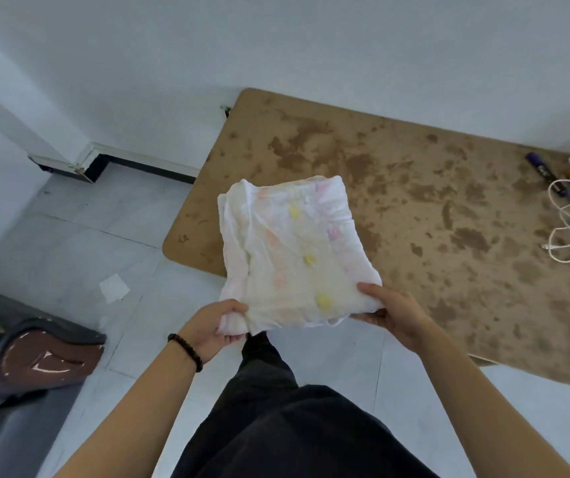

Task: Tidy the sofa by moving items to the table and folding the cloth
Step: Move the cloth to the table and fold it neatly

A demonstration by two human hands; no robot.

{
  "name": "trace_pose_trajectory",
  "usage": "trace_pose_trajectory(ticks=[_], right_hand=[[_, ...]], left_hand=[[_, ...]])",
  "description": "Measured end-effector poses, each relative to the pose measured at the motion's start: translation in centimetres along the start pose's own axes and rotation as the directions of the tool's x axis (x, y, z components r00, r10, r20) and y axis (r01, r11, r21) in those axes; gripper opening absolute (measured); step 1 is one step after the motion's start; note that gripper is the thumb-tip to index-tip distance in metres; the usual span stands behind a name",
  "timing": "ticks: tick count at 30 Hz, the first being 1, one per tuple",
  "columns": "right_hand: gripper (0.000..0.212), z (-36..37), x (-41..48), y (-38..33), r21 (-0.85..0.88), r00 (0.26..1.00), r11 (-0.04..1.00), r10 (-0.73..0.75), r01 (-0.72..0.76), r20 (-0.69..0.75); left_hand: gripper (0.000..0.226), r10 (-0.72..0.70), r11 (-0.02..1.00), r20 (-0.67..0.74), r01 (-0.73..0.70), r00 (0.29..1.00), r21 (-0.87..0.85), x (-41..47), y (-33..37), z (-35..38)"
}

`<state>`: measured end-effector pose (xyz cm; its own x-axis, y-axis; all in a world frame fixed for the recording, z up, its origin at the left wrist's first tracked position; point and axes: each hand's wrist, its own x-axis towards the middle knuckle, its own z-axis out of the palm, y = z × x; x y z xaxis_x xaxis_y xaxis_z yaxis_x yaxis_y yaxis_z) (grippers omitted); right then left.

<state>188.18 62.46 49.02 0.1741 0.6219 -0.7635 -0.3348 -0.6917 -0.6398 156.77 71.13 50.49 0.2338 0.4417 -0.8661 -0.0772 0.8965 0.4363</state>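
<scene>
A folded white cloth (294, 250) with pale yellow, orange and pink marks hangs flat over the left part of the brown stained table (449, 236). My left hand (214, 326) grips its near left corner, fingers curled round the bunched edge. My right hand (390, 312) pinches the near right corner, thumb on top. The grey sofa (8, 374) shows at the lower left, with a worn brown patch on its arm.
At the table's far right lie a white cable (566, 232), a dark purple tube (538, 170) and several small items. A scrap of white paper (114, 287) lies on the tiled floor. My dark trousers fill the bottom middle. White walls stand behind.
</scene>
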Motion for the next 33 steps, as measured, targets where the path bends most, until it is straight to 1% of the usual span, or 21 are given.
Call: trace_pose_trajectory(ticks=[3,5,9,13,14,15,16,17,18,19,20,21,22,23,24,25,26,27,29,31,33], right_hand=[[0.037,0.9,-0.3,-2.6,0.081,1.000,0.996,-0.027,0.026,0.014],[0.036,1.9,0.1,-4.7,0.124,0.999,0.991,-0.044,0.043,0.002],[0.023,4.3,2.5,-9.1,0.258,0.999,0.966,-0.027,0.034,-0.031],[0.014,7.5,7.3,-14.4,0.334,0.997,0.942,-0.012,0.038,-0.077],[0.016,8.3,8.7,-15.7,0.349,0.995,0.935,-0.031,0.063,-0.095],[0.023,9.0,10.1,-16.8,0.369,0.991,0.924,-0.057,0.098,-0.121],[0.034,9.5,11.2,-17.8,0.362,0.985,0.923,-0.082,0.133,-0.153],[0.048,9.9,12.4,-18.3,0.326,0.978,0.932,-0.104,0.159,-0.180],[0.059,10.3,13.2,-18.7,0.239,0.971,0.954,-0.131,0.178,-0.203],[0.064,10.7,13.8,-18.8,0.105,0.963,0.977,-0.159,0.185,-0.218],[0.065,11.1,14.2,-18.6,-0.068,0.956,0.982,-0.188,0.177,-0.226],[0.061,11.4,14.5,-18.0,-0.268,0.946,0.948,-0.234,0.171,-0.225],[0.056,11.6,14.8,-17.0,-0.489,0.934,0.857,-0.293,0.161,-0.206],[0.051,11.6,15.0,-15.7,-0.703,0.920,0.694,-0.361,0.154,-0.154],[0.050,11.6,15.3,-14.3,-0.861,0.907,0.485,-0.416,0.154,-0.072],[0.051,11.5,15.6,-12.9,-0.944,0.901,0.288,-0.433,0.159,0.019],[0.054,11.5,15.7,-11.9,-0.976,0.909,0.152,-0.409,0.155,0.080],[0.061,11.2,16.1,-10.8,-0.986,0.929,0.090,-0.357,0.137,0.097],[0.076,10.9,16.9,-9.8,-0.997,0.971,0.072,-0.238,0.038,0.020],[0.086,10.9,17.7,-9.6,-0.996,0.982,0.037,-0.168,-0.077,-0.082],[0.089,11.4,18.7,-10.0,-0.991,0.984,0.027,-0.115,-0.132,-0.135]], left_hand=[[0.032,0.035,0.997,0.092,-0.028,0.995,-0.074,-1.1,2.4,0.0],[0.028,0.042,0.998,0.091,-0.037,0.995,-0.056,-1.0,4.6,0.4],[0.016,0.006,0.999,-0.043,-0.008,0.999,-0.031,1.4,10.2,1.5],[0.015,0.089,0.994,-0.121,-0.096,0.989,-0.053,5.1,16.7,2.8],[0.013,0.139,0.989,-0.160,-0.145,0.977,-0.027,6.5,18.0,3.0],[0.007,0.159,0.982,-0.214,-0.176,0.964,-0.062,7.7,19.4,3.4],[0.018,0.175,0.973,-0.301,-0.211,0.938,-0.093,8.9,20.6,3.6],[0.042,0.267,0.957,-0.383,-0.290,0.884,-0.001,9.7,21.1,3.9],[0.062,0.375,0.927,-0.374,-0.349,0.848,0.138,9.9,21.4,4.2],[0.076,0.421,0.902,-0.341,-0.347,0.840,0.259,10.6,21.6,4.5],[0.084,0.490,0.845,-0.300,-0.361,0.819,0.394,11.5,21.4,4.7],[0.086,0.592,0.683,-0.167,-0.381,0.788,0.622,12.6,20.8,4.8],[0.085,0.676,0.394,0.034,-0.400,0.736,0.827,13.4,19.8,4.8],[0.083,0.700,0.056,0.255,-0.407,0.667,0.912,14.5,18.7,4.5],[0.083,0.618,-0.212,0.438,-0.397,0.653,0.893,15.5,17.6,4.4],[0.084,0.484,-0.407,0.550,-0.381,0.681,0.830,16.3,16.6,4.1],[0.086,0.355,-0.512,0.594,-0.381,0.722,0.770,17.1,15.6,3.7],[0.090,0.270,-0.564,0.588,-0.369,0.763,0.739,17.9,15.2,3.2],[0.093,0.198,-0.602,0.544,-0.337,0.815,0.724,19.5,15.4,2.0],[0.093,0.174,-0.622,0.530,-0.325,0.830,0.713,20.9,16.5,0.9],[0.094,0.111,-0.622,0.518,-0.348,0.848,0.702,21.5,17.4,0.7]])
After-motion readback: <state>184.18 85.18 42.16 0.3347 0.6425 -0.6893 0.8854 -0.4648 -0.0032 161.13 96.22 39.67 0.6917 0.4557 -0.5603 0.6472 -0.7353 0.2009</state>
